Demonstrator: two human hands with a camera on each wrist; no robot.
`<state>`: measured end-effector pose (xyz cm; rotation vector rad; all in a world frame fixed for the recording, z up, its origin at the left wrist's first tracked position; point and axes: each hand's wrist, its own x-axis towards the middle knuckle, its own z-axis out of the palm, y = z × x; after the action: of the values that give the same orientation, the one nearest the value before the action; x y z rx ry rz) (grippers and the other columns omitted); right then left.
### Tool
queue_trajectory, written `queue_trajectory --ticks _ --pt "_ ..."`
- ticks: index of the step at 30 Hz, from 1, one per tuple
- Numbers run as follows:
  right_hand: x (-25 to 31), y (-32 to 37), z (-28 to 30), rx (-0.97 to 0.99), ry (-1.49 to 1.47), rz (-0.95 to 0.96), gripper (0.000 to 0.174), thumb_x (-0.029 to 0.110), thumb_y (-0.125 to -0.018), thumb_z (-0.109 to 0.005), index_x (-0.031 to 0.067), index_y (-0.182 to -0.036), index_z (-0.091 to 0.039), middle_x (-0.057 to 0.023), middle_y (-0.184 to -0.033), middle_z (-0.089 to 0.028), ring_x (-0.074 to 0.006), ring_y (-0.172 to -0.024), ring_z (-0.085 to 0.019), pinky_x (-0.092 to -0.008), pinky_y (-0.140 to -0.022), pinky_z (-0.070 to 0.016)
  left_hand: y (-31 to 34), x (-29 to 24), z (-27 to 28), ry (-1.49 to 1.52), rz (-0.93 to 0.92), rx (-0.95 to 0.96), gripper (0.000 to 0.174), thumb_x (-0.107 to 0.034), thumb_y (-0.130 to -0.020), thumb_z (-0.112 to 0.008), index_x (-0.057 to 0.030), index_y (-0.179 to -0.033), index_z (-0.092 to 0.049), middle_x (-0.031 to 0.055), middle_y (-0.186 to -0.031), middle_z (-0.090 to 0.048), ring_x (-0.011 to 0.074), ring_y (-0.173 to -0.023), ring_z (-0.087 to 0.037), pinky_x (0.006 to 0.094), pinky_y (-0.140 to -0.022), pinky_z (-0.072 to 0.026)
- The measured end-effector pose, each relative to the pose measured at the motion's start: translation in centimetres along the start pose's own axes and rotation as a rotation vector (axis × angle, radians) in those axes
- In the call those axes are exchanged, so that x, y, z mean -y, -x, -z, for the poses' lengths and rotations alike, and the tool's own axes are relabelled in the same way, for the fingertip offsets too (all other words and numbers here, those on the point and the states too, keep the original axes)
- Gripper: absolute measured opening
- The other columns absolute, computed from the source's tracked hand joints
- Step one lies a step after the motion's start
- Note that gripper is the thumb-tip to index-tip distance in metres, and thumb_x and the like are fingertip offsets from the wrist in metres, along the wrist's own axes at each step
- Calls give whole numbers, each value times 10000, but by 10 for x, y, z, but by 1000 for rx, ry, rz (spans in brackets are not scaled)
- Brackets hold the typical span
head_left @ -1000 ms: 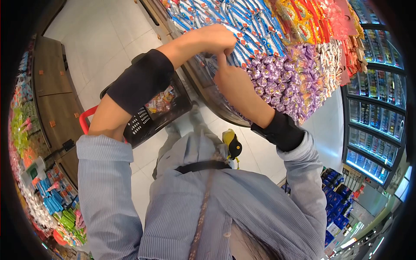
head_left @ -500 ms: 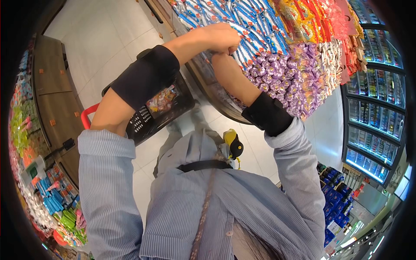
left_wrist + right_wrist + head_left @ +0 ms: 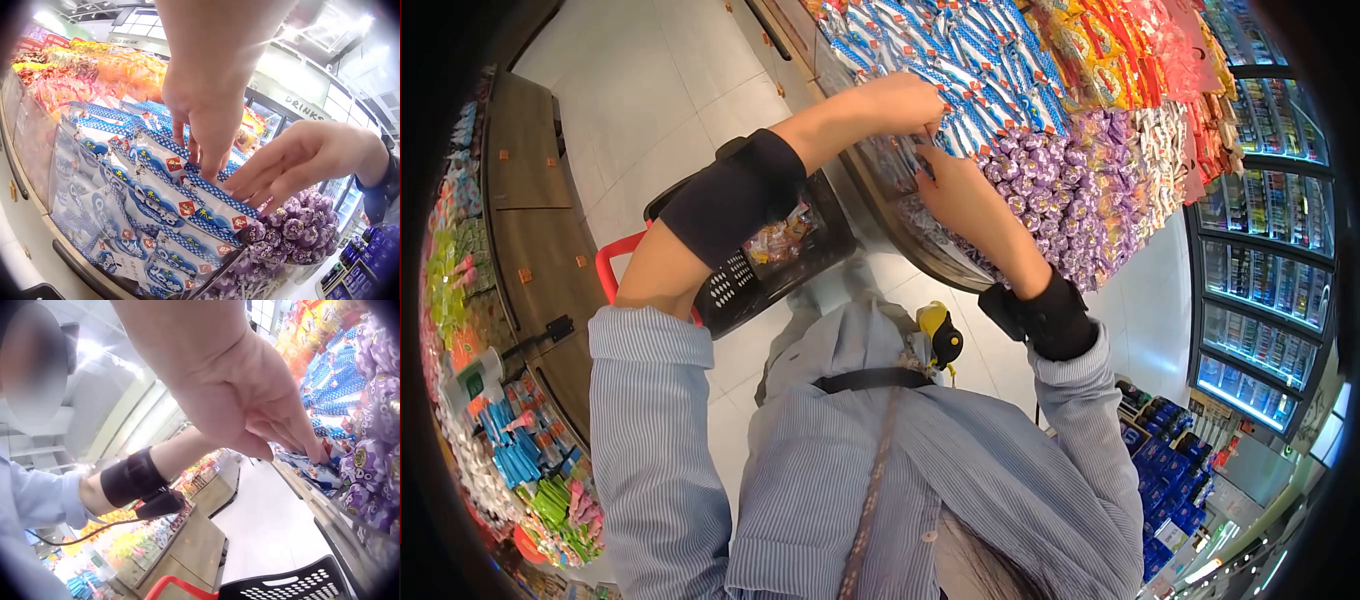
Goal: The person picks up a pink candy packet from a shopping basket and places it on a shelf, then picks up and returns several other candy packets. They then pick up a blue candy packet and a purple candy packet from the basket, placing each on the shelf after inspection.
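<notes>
Blue-and-white candy packets (image 3: 153, 203) stand in packed rows in a clear-walled display bin. From above, my left hand (image 3: 206, 106) reaches down among them, fingers pointing downward and fingertips partly hidden behind a packet's dotted top edge. My right hand (image 3: 306, 153) comes in from the right, its fingers stretched out to the same packets, close beside the left fingertips. In the right wrist view the right hand's fingers (image 3: 300, 428) lie fairly straight, with the thumb apart. Purple-wrapped lollipops (image 3: 1040, 190) are heaped just beside the right hand.
A black shopping basket (image 3: 830, 235) with a red handle (image 3: 608, 270) and some packets inside is beneath my left forearm. Yellow and red bags (image 3: 1090, 50) fill the bin farther along. Drinks fridges (image 3: 1260, 200) line the right side; a wooden counter (image 3: 535, 220) stands at left.
Both hands have shifted slightly nearer in the head view and stay over the packets. The right hand has turned a little, so its thumb and fingers now show apart.
</notes>
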<state>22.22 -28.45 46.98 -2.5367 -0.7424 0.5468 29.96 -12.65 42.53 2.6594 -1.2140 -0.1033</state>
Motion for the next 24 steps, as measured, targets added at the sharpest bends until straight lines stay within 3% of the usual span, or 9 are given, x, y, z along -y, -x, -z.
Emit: queue_trajectory --ticks 2,6,8,14,18,20,21,24 --pt "7 13 4 -109 -141 61 295 96 -800 -543 -32 -1065 -520 -243 -883 -605 -324 -840 -612 -371 -671 -481 6 -8 1 -26 65 34 77 -164 -706 -588 -132 -705 -658 94 -757 -596 278 -764 -563 392 -627 -446" --pt "-1 17 1 -231 -257 129 302 88 -809 -568 -25 -1084 -515 -217 -929 -609 -290 -864 -621 -339 -712 -492 17 -9 -6 -65 -21 -56 86 -169 -720 -588 -137 -743 -664 75 -804 -601 243 -866 -551 372 -696 -436" --pt "-2 17 1 -215 -249 64 292 77 -810 -565 -14 -1083 -518 -197 -958 -608 -277 -871 -621 -329 -715 -494 20 -15 1 -77 -58 -66 75 -132 -695 -606 -112 -735 -665 59 -757 -601 247 -869 -564 386 -699 -442" --pt "14 18 3 -234 -271 67 269 70 -822 -553 2 -1080 -518 -143 -999 -608 -242 -907 -612 -311 -721 -494 47 -20 12 97 -2 -244 161 -222 -779 -580 -112 -887 -626 44 -927 -600 219 -928 -522 342 -791 -409" --pt "33 19 -8 -248 -513 219 264 69 -815 -538 -19 -1063 -514 -181 -935 -599 -272 -847 -609 -322 -723 -492 97 -24 18 205 212 -559 144 -172 -795 -583 -84 -904 -616 59 -935 -606 237 -912 -536 341 -792 -424" --pt "40 17 -16 -166 -572 213 255 45 -834 -525 14 -1086 -503 -106 -1036 -584 -201 -929 -590 -276 -723 -475 131 -23 11 276 400 -617 144 -146 -807 -574 -71 -924 -613 71 -933 -608 244 -901 -546 337 -786 -435" --pt "43 15 -21 -122 -599 209 255 33 -844 -518 30 -1098 -498 -69 -1087 -576 -166 -970 -581 -254 -724 -466 151 -19 1 285 465 -637 160 -169 -813 -562 -72 -929 -614 81 -921 -607 259 -884 -547 343 -774 -439" --pt "52 3 -50 -75 -660 188 253 49 -822 -541 -1 -1068 -509 -111 -1003 -594 -190 -908 -590 -286 -725 -482 209 -10 -35 364 757 -527 185 -193 -824 -550 -49 -920 -617 102 -913 -613 268 -897 -551 344 -786 -439"
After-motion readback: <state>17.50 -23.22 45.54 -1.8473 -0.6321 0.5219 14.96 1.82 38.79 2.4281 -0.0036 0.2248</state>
